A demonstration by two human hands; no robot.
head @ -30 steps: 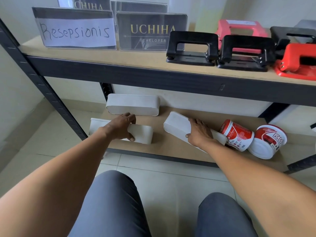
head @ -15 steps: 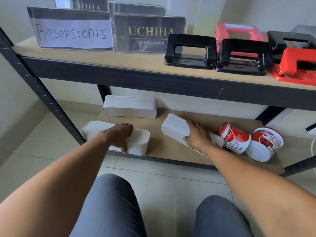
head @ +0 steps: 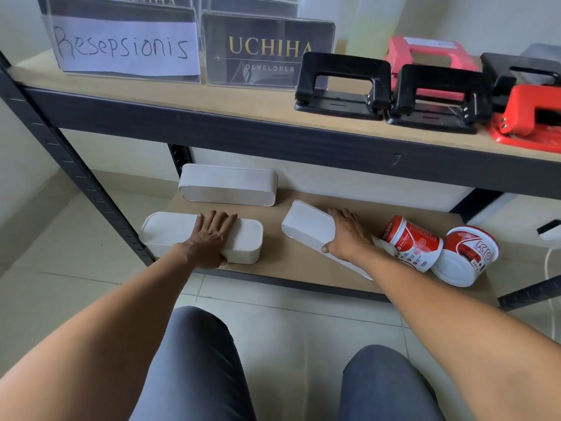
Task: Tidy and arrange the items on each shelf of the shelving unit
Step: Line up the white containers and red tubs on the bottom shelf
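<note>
On the lower shelf [head: 279,262] lie three long white boxes. My left hand [head: 212,238] lies over the front left box [head: 164,232], fingers across its top and thumb down its front side, holding it. This box sits flat at the shelf's front edge. My right hand [head: 349,235] grips the angled white box [head: 306,221] in the middle, fingers over its far edge and thumb on its near edge. The third white box [head: 227,185] stands at the back, untouched.
Two red and white tins [head: 416,241] [head: 467,256] lie on their sides just right of my right hand. The upper shelf [head: 151,95] holds sign holders [head: 124,44] and black and red hole punches [head: 343,86]. A black upright post [head: 76,177] stands left. My knees are below.
The front left box has been turned from lying tilted to sitting flat, and my left hand has shifted onto its top. The right hand and its box have barely moved.
</note>
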